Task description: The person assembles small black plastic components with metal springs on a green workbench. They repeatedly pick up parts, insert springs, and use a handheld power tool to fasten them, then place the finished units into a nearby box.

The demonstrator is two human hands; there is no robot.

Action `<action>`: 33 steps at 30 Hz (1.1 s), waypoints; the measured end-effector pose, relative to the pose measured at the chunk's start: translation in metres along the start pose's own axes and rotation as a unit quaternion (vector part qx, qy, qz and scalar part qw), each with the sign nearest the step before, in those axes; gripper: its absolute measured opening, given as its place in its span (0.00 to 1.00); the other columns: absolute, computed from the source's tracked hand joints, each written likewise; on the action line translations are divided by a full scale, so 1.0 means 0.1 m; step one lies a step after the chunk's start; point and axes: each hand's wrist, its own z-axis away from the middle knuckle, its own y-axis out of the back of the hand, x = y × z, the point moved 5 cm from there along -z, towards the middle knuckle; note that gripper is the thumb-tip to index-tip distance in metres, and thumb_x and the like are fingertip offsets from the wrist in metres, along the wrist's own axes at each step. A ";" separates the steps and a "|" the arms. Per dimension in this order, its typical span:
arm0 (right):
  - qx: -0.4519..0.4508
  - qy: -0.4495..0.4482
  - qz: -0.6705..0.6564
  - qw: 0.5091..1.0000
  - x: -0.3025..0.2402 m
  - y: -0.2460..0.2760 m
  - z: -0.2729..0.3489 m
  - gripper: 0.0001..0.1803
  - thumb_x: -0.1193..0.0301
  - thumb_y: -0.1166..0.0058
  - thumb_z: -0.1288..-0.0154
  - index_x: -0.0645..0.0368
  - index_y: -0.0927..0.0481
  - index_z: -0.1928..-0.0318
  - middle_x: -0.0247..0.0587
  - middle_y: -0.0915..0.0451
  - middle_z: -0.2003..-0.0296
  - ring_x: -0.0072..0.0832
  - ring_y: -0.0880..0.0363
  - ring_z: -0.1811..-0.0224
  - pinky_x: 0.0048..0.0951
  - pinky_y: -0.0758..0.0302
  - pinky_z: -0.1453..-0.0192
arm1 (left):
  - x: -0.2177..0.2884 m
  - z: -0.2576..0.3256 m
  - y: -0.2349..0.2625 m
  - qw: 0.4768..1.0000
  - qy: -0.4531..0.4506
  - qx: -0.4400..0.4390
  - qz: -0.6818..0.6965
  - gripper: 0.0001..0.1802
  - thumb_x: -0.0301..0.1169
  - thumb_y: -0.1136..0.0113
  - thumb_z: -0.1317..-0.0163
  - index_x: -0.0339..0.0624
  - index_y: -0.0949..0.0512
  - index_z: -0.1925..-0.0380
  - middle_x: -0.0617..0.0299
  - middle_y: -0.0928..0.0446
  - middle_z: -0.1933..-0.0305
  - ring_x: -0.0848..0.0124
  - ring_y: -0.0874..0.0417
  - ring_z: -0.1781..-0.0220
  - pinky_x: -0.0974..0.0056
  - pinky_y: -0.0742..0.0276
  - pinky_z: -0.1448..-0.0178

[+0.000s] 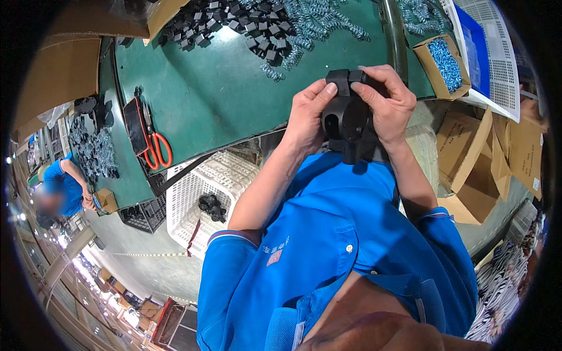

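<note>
At the far left of the frame a co-worker in a blue shirt (63, 186) bends over the left end of the green table (211, 93), beside a heap of black parts and springs (92, 151) and a small cardboard box (108, 200). Further right on the table lie a dark phone (135, 125) and orange-handled scissors (157, 147). Below the table edge, left of centre, a white plastic crate (196, 196) holds a few black parts (212, 207). Along the top of the frame a pile of black blocks (234, 26) lies mixed with a pile of metal springs (319, 26). At centre the left hand (307, 120) closes its grip on the left side of a black plastic part (345, 114), thumb pressed on the top piece; the part is held in the air just in front of the table edge, above the person's blue shirt. The right hand (383, 102) grips the same part from the right, fingers curled over its top. In the upper right an open cardboard box of blue-tinted springs (443, 64) sits on the table, and folded cardboard boxes (468, 164) stand at the right.
</note>
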 end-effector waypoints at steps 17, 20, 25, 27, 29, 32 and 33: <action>0.083 -0.121 -0.218 0.965 0.23 0.02 0.32 0.13 0.80 0.32 0.44 0.63 0.15 0.56 0.32 0.16 0.62 0.18 0.21 0.61 0.19 0.25 0.53 | -0.06 0.13 -0.09 0.999 0.034 0.016 0.010 0.13 0.34 0.42 0.29 0.34 0.22 0.54 0.59 0.18 0.62 0.75 0.16 0.66 0.69 0.17 0.62; 0.063 -0.096 -0.124 0.986 0.17 0.02 0.31 0.13 0.80 0.31 0.44 0.64 0.15 0.57 0.31 0.17 0.63 0.18 0.22 0.61 0.19 0.26 0.53 | -0.09 0.13 -0.07 0.999 0.045 0.012 0.026 0.13 0.34 0.42 0.30 0.34 0.22 0.53 0.59 0.18 0.62 0.75 0.16 0.66 0.69 0.17 0.62; 0.035 -0.041 -0.048 0.997 0.04 0.02 0.23 0.12 0.80 0.31 0.44 0.66 0.16 0.59 0.32 0.17 0.63 0.17 0.23 0.62 0.19 0.26 0.54 | -0.05 0.14 -0.06 0.999 0.037 0.000 0.011 0.14 0.31 0.43 0.30 0.32 0.21 0.50 0.59 0.17 0.60 0.75 0.16 0.66 0.69 0.17 0.64; 0.021 -0.051 -0.060 0.997 0.04 0.01 0.25 0.11 0.80 0.31 0.44 0.66 0.16 0.59 0.32 0.18 0.64 0.17 0.23 0.62 0.19 0.26 0.55 | -0.03 0.10 -0.02 0.999 0.043 -0.014 0.007 0.14 0.31 0.42 0.30 0.32 0.21 0.50 0.60 0.17 0.61 0.75 0.16 0.66 0.69 0.18 0.64; 0.009 -0.061 -0.082 0.995 0.08 0.00 0.27 0.11 0.80 0.31 0.44 0.66 0.16 0.60 0.32 0.18 0.64 0.16 0.23 0.63 0.19 0.26 0.55 | 0.03 0.13 -0.04 0.999 0.043 -0.005 -0.016 0.14 0.30 0.41 0.31 0.32 0.20 0.51 0.60 0.17 0.61 0.75 0.17 0.67 0.70 0.18 0.64; -0.049 -0.099 -0.081 0.991 0.07 0.01 0.21 0.10 0.80 0.32 0.44 0.68 0.17 0.61 0.34 0.18 0.64 0.19 0.22 0.63 0.20 0.26 0.55 | 0.13 0.16 0.02 0.994 0.027 0.016 -0.100 0.14 0.27 0.39 0.33 0.30 0.20 0.51 0.62 0.18 0.61 0.76 0.20 0.68 0.70 0.21 0.63; -0.071 -0.070 -0.065 0.993 0.03 0.00 0.18 0.10 0.80 0.33 0.45 0.68 0.17 0.62 0.35 0.17 0.64 0.20 0.21 0.63 0.21 0.26 0.56 | 0.22 0.16 0.01 0.981 -0.041 0.019 -0.189 0.15 0.27 0.38 0.35 0.30 0.20 0.50 0.63 0.19 0.62 0.75 0.20 0.67 0.69 0.22 0.63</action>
